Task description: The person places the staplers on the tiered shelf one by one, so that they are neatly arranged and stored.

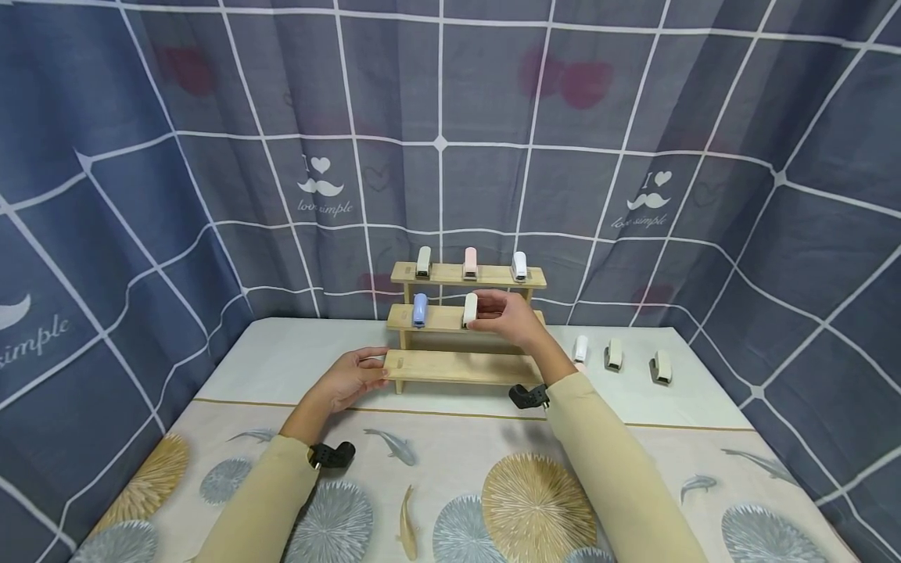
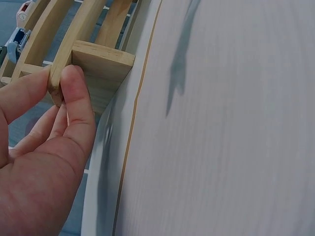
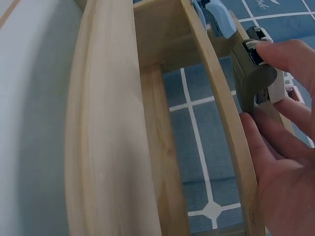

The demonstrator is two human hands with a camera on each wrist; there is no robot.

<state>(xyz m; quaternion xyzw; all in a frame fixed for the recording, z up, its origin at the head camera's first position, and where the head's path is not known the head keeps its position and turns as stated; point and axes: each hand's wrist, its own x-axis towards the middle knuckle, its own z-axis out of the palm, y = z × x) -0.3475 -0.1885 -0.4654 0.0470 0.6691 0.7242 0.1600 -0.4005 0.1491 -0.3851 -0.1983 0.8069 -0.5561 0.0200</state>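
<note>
Fingertips of the right hand (image 1: 508, 319) pinch a cream plastic stapler (image 1: 469, 310) at the pale wooden stand's middle tier (image 1: 445, 318); the left hand (image 1: 349, 379) pinches the bottom tier's (image 1: 459, 365) end. I'd square it beside the blue plastic stapler (image 1: 419, 310) before releasing.

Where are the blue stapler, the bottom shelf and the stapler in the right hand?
Blue stapler (image 1: 420, 309): head view, on its top cover.
Bottom shelf (image 1: 456, 365): head view, on the bare middle of its board.
Held stapler (image 1: 470, 306): head view, on its pale upper cover.
</note>
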